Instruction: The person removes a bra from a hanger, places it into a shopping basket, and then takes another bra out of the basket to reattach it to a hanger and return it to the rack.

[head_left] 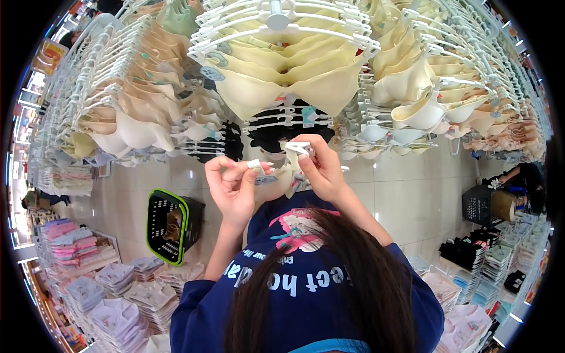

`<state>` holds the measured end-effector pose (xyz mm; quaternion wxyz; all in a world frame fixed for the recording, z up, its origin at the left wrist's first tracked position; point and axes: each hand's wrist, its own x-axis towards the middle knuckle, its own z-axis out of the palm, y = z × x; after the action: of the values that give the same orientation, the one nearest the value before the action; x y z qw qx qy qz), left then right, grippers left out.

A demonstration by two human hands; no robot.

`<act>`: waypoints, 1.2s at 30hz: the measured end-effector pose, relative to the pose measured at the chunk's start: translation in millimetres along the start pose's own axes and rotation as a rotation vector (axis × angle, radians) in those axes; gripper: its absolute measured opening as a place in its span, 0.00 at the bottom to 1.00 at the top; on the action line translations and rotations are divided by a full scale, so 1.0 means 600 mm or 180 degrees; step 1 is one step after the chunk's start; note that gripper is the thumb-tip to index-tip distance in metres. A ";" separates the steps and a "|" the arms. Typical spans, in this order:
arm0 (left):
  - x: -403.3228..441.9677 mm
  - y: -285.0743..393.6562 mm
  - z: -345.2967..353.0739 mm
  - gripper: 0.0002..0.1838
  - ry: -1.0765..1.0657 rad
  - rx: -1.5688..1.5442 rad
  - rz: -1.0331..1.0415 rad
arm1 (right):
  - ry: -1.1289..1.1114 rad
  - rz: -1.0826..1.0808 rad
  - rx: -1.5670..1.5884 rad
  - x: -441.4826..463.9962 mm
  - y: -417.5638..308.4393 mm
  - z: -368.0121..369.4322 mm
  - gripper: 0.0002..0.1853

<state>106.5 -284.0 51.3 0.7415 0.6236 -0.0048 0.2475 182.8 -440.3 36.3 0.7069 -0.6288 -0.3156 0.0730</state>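
My left hand point(232, 191) pinches a small white piece point(254, 165) between thumb and finger; whether this is a tag or part of a strap is unclear. My right hand point(325, 176) grips a white plastic clip point(299, 148), with its fingers closed around it. A cream bra point(276, 185) hangs below and between both hands, close to my chest, partly hidden by the fingers. Just beyond the hands, a row of pale yellow bras point(253, 94) hangs on white hangers, with black bras point(288, 126) lower down.
Beige bras point(138, 126) hang at the left and more cream ones point(406, 76) at the right. A black basket with a green rim point(151, 226) stands on the tiled floor point(388, 206). Folded clothes lie at both lower sides. Another person point(529, 182) is at the far right.
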 end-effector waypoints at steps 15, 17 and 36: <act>0.020 0.008 0.029 0.04 -0.0089 0.0262 -0.0036 | -0.0260 -0.0723 -0.1167 0.033 -0.035 -0.045 0.08; 0.025 0.000 0.020 0.03 -0.0308 0.0511 0.0345 | -0.0129 -0.0640 -0.1140 0.033 -0.037 -0.046 0.08; 0.062 0.021 0.014 0.07 -0.0658 0.1325 0.0265 | -0.1341 0.0051 0.0253 0.014 -0.010 -0.010 0.08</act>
<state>137.1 -277.0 76.6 0.5818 0.7843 -0.0553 0.2082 191.1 -442.3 44.7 0.6490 -0.5737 -0.4482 0.2209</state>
